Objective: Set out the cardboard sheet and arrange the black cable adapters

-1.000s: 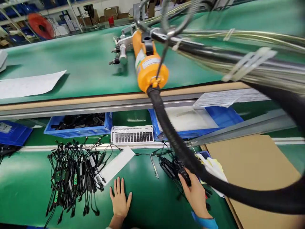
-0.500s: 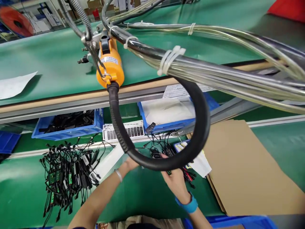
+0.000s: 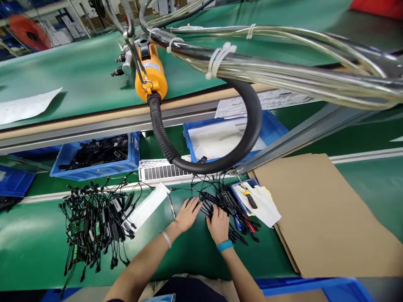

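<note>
My left hand (image 3: 188, 214) is over the green worktop with its fingers stretched forward, the fingertips beside a folded black cable (image 3: 206, 206). On the other side, my right hand (image 3: 218, 224) has its fingers curled at the same cable; its grip is partly hidden. A pile of black cables with small box-shaped modules (image 3: 229, 200) lies just right of my hands. To the left are a pen (image 3: 171, 205) and a white paper strip (image 3: 147, 209). A larger heap of black cabled modules (image 3: 94, 226), some with bare green boards, spreads farther left.
An orange tool balancer (image 3: 153, 77) with a thick black hose (image 3: 252, 130) hangs ahead. Blue bins (image 3: 94, 163) stand under the shelf, near a label sheet (image 3: 165, 172). A screwdriver (image 3: 250, 199) lies on white cloth. Cardboard sheets (image 3: 315, 209) are at right.
The view has shifted, so the hose no longer covers my hands. My right hand has moved left and turned palm down. My left hand's fingers are now visible beside the cable.
</note>
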`<state>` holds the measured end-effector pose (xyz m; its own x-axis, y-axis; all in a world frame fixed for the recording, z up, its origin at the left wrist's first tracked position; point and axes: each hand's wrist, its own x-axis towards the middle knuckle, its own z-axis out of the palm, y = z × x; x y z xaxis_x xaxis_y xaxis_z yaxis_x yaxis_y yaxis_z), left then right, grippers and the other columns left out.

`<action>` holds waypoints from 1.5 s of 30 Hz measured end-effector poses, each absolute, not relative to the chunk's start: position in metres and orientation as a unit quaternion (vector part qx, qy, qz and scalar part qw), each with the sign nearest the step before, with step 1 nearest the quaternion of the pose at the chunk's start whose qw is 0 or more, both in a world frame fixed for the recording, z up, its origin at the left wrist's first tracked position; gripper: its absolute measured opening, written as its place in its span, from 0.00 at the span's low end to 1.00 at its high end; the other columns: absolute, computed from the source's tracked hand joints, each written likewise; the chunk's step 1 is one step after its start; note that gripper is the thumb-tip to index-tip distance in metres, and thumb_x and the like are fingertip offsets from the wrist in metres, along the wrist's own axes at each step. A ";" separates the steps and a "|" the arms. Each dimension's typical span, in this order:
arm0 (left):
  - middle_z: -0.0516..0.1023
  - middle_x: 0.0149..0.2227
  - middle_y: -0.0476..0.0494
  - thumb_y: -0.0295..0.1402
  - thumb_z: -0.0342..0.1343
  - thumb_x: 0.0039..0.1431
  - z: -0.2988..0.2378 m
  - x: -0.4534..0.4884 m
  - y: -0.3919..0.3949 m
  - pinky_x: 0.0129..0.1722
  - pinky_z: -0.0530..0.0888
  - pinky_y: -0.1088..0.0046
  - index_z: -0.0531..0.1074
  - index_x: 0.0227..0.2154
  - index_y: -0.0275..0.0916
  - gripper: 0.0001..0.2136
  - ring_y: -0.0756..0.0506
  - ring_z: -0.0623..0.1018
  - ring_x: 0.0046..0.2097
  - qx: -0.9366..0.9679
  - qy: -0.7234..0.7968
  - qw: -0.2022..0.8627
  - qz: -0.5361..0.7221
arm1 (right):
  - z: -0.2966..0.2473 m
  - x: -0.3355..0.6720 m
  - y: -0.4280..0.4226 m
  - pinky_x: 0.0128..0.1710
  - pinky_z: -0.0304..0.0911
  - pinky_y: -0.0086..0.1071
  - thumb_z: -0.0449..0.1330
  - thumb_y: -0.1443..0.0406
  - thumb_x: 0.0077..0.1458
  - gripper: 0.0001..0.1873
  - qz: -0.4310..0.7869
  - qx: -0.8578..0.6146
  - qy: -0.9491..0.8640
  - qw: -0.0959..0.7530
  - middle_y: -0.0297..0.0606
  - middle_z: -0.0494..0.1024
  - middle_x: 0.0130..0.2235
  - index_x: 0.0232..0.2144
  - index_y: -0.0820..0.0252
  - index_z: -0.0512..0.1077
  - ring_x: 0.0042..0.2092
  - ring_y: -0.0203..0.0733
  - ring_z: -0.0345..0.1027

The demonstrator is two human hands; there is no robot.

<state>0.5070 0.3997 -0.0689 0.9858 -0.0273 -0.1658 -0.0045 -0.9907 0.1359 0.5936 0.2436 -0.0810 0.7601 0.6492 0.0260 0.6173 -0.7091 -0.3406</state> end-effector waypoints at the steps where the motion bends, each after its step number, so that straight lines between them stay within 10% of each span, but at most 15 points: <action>1: 0.46 0.69 0.32 0.28 0.43 0.65 -0.073 0.511 0.398 0.65 0.52 0.54 0.45 0.66 0.31 0.28 0.39 0.49 0.69 0.994 -0.021 0.069 -0.079 | -0.081 0.593 0.244 0.42 0.57 0.44 0.54 0.68 0.57 0.21 0.053 -0.921 -0.351 0.163 0.57 0.68 0.46 0.52 0.73 0.64 0.45 0.57 0.60; 14: 0.66 0.60 0.37 0.28 0.39 0.68 -0.084 0.497 0.395 0.64 0.53 0.55 0.54 0.64 0.34 0.22 0.42 0.61 0.64 0.992 -0.069 0.080 -0.073 | -0.063 0.658 0.283 0.43 0.58 0.43 0.52 0.67 0.58 0.08 0.097 -0.858 -0.456 0.217 0.50 0.73 0.41 0.36 0.63 0.71 0.43 0.52 0.62; 20: 0.67 0.58 0.37 0.31 0.42 0.68 -0.090 0.493 0.395 0.65 0.54 0.58 0.58 0.61 0.34 0.20 0.42 0.62 0.63 0.989 -0.071 0.110 -0.070 | -0.015 0.691 0.283 0.45 0.62 0.42 0.44 0.59 0.66 0.19 0.071 -0.852 -0.411 0.316 0.50 0.70 0.45 0.51 0.66 0.62 0.47 0.49 0.63; 31: 0.49 0.66 0.22 0.14 0.40 0.57 -0.090 0.475 0.394 0.65 0.58 0.57 0.46 0.64 0.24 0.30 0.36 0.49 0.68 0.986 -0.050 0.135 -0.087 | -0.052 0.593 0.245 0.37 0.65 0.36 0.45 0.74 0.57 0.24 0.108 -0.861 -0.428 0.253 0.46 0.70 0.39 0.50 0.59 0.72 0.39 0.46 0.67; 45: 0.35 0.70 0.34 0.19 0.48 0.56 -0.091 0.479 0.396 0.67 0.50 0.53 0.37 0.68 0.36 0.39 0.38 0.35 0.69 0.975 -0.095 0.162 -0.121 | -0.093 0.615 0.226 0.43 0.66 0.41 0.46 0.63 0.64 0.17 0.088 -0.886 -0.373 0.260 0.50 0.72 0.43 0.46 0.65 0.70 0.44 0.50 0.67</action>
<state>0.4789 0.3963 -0.0906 0.9526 -0.2243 -0.2054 -0.1459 -0.9296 0.3385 0.6151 0.2262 -0.0925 0.7066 0.7065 0.0385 0.6155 -0.5869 -0.5260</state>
